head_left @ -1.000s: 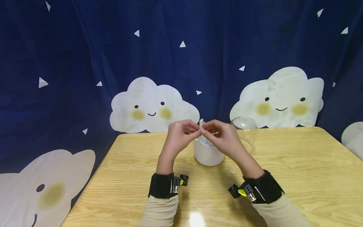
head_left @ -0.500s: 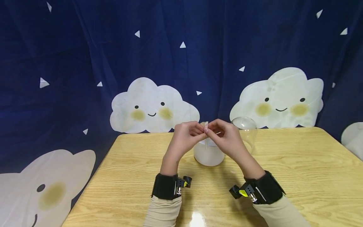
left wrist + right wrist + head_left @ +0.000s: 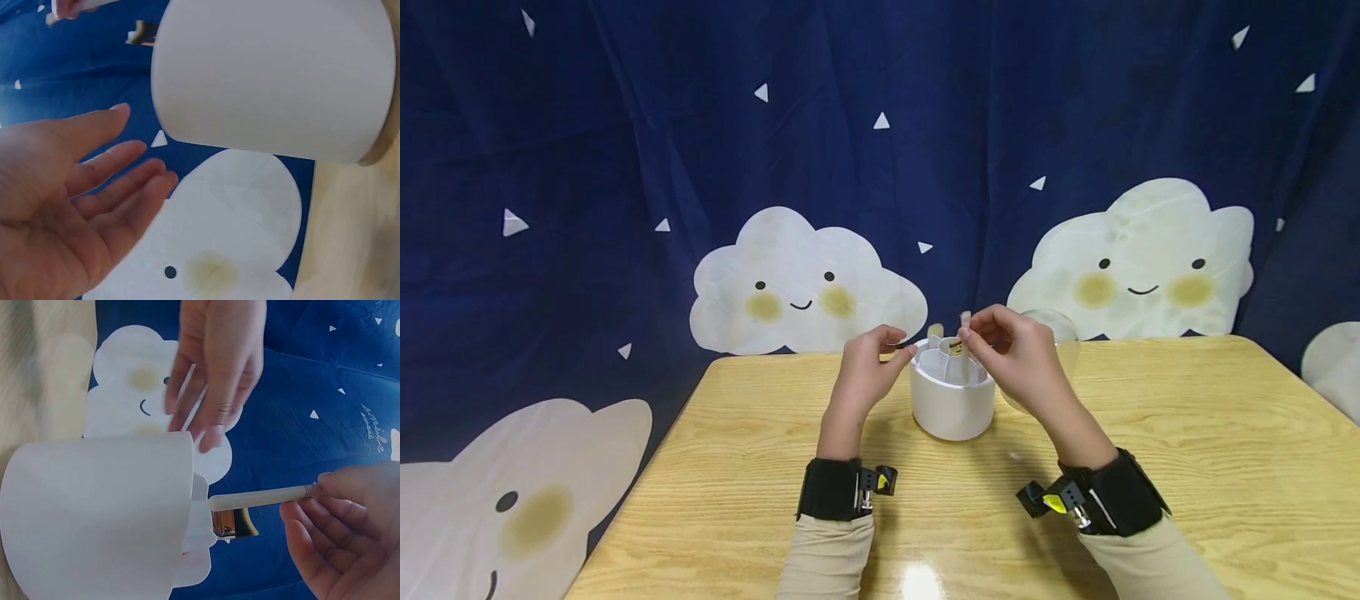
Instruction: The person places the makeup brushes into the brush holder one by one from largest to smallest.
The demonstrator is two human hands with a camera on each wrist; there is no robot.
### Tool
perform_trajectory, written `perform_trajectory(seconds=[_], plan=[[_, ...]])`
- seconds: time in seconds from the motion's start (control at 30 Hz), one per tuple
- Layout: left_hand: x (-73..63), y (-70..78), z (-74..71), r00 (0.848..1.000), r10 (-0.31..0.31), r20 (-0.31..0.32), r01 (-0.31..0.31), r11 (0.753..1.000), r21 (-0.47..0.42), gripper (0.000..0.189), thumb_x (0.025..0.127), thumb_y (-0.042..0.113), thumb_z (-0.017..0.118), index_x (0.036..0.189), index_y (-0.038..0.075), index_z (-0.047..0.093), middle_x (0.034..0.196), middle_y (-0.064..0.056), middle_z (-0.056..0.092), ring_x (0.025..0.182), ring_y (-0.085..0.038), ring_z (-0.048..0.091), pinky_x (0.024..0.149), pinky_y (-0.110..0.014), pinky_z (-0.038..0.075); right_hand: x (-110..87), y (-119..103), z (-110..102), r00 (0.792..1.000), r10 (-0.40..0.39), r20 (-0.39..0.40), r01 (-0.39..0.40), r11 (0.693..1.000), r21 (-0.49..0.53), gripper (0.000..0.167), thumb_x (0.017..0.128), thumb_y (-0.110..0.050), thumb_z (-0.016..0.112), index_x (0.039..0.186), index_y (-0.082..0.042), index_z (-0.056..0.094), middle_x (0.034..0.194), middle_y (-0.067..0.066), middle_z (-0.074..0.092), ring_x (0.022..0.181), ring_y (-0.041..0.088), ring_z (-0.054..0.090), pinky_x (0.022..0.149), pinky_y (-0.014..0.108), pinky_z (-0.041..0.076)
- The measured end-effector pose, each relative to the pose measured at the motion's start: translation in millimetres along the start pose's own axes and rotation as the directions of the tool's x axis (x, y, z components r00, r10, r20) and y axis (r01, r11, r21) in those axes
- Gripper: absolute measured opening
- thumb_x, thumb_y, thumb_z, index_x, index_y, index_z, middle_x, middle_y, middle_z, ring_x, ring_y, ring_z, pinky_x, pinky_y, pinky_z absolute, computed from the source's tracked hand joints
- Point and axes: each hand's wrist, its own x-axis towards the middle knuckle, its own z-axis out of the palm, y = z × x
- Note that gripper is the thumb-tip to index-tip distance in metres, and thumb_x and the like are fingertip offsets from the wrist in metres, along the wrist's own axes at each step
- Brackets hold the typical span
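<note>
My right hand (image 3: 1021, 354) pinches the top end of a slim, pale stick-like tube (image 3: 966, 362) between thumb and fingertips. The tube (image 3: 262, 497) points down at the mouth of a white round divided holder (image 3: 952, 408); whether its lower end is inside I cannot tell. Left of the holder's rim is my left hand (image 3: 867, 367), its fingers loosely bent with nothing in them; in the left wrist view that hand (image 3: 94, 187) stands apart from the holder (image 3: 269, 75). A gold-coloured piece with a dark tip (image 3: 236, 523) sticks out of the holder.
Behind the right hand stands a clear dome-shaped cover (image 3: 1063, 333). Everything rests on a light wooden table (image 3: 737, 467), its back edge against a dark blue cloth (image 3: 880, 50) printed with clouds and triangles.
Both hands were together over the holder, fingers meeting at the tube. Now the left hand has let go and drawn left, while the right has moved right with the tube.
</note>
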Motion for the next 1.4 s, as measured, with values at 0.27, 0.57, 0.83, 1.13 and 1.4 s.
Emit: perform_trajectory(seconds=[0.27,0.57,0.83,1.13,1.4], plan=[[1.7,-6.2,7.1,0.994,-0.052,0.099,0.047,0.998,0.05,0.043,0.1,0.023,0.067,0.137,0.002,0.06,0.141,-0.018,0.06,0.127,-0.04,0.059,0.103,-0.049,0.05,1.6,4,-4,1.0,-0.008,-0.029,0.007,0.999,-0.038,0.009,0.093,-0.008,0.072,0.098,0.0,0.071,0.091,0.011,0.075,0.076,0.021,0.068,0.066,0.012,0.05],[1.7,-6.4,6.1,0.989,-0.051,0.138,0.047,0.998,0.033,0.047,0.099,0.025,0.068,0.138,0.001,0.059,0.141,-0.016,0.06,0.128,-0.041,0.057,0.104,-0.05,0.048,1.5,7,-4,1.0,0.012,-0.008,-0.013,0.999,-0.052,0.011,0.093,-0.009,0.073,0.098,0.0,0.072,0.089,0.011,0.074,0.075,0.022,0.069,0.066,0.014,0.052],[0.3,-2.3,6.0,0.986,-0.045,0.158,0.037,0.998,0.054,0.043,0.097,0.028,0.07,0.132,0.003,0.064,0.137,-0.017,0.063,0.125,-0.038,0.061,0.099,-0.048,0.052,1.3,10,-5,0.999,0.04,0.014,-0.038,0.996,-0.082,0.01,0.093,-0.009,0.073,0.098,0.0,0.072,0.089,0.012,0.073,0.076,0.023,0.07,0.067,0.016,0.053],[-0.5,2.3,5.9,0.981,-0.036,0.189,0.032,0.999,0.026,0.043,0.096,0.027,0.072,0.129,0.001,0.065,0.134,-0.016,0.064,0.124,-0.037,0.061,0.098,-0.046,0.054,1.9,11,-7,0.998,0.065,0.019,-0.062,0.989,-0.132,0.013,0.094,-0.013,0.072,0.096,0.0,0.073,0.089,0.012,0.075,0.078,0.026,0.072,0.069,0.034,0.058],[-2.0,2.7,4.7,0.982,-0.01,0.187,0.001,0.999,0.05,0.042,0.096,0.027,0.072,0.127,0.0,0.066,0.133,-0.017,0.065,0.121,-0.038,0.063,0.097,-0.045,0.054,2.0,10,-7,0.995,0.09,0.04,-0.083,0.985,-0.149,0.013,0.093,-0.011,0.073,0.093,0.002,0.074,0.089,0.015,0.074,0.076,0.026,0.071,0.07,0.041,0.059]])
